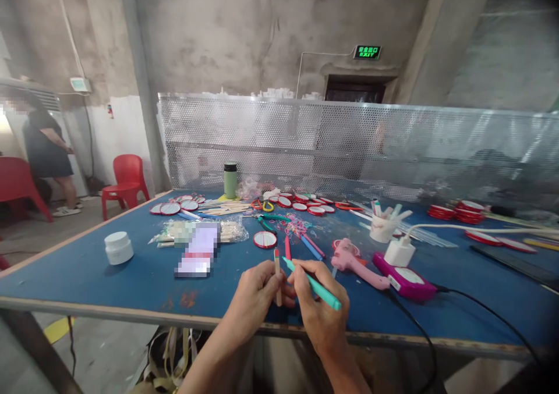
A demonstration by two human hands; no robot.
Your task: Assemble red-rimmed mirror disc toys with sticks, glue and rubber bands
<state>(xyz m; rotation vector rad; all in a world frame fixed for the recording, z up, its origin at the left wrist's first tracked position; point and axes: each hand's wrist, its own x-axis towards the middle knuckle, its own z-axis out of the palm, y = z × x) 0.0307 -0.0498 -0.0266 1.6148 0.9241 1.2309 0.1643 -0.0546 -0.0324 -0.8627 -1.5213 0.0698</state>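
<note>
Upright in my left hand (257, 292) is a flat wooden stick (278, 292), its top end coloured red with some green below. The fingers and thumb are closed on it. My right hand (321, 301) grips a turquoise marker (321, 289) like a pen, its tip pointing at the upper part of the stick. From this view I cannot tell whether tip and wood touch. Just beyond lie a red marker (287, 247), a blue marker (311, 245) and a small round red-rimmed disc (265, 240).
A pink glue gun (360, 266) lies right of my hands, by a purple power strip (404, 277) with trailing cables. Left are a phone (198, 251) and a white jar (118, 248). Farther back stand a cup of sticks (382, 228) and a green bottle (230, 181). A person (46, 144) stands far left.
</note>
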